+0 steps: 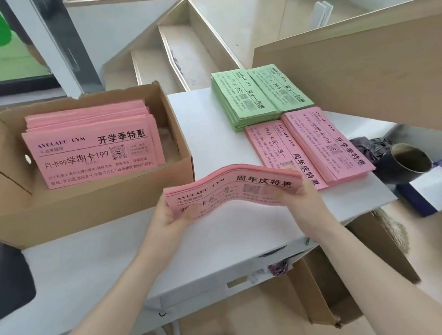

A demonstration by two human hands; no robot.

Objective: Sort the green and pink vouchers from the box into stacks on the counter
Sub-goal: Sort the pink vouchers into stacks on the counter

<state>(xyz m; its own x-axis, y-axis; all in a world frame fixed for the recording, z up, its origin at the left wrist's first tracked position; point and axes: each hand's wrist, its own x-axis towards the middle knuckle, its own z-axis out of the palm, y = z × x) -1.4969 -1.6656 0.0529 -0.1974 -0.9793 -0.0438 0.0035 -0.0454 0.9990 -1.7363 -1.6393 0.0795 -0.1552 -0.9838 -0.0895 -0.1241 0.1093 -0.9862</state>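
Observation:
Both my hands hold a bowed bundle of pink vouchers [233,188] just above the white counter [115,260]. My left hand [165,217] grips its left end and my right hand [303,195] grips its right end. To the left, the open cardboard box [87,206] holds more pink vouchers [92,150] leaning in a pile. On the counter at the right lie two green stacks [258,95] side by side. Nearer to me, two pink stacks [318,143] lie beside each other.
A large cardboard sheet [368,75] overhangs the counter's right side. A dark cup [407,162] and a white-and-blue bag [432,191] sit off the right edge. More cardboard boxes [349,284] stand below. A dark object [2,280] is at the left edge.

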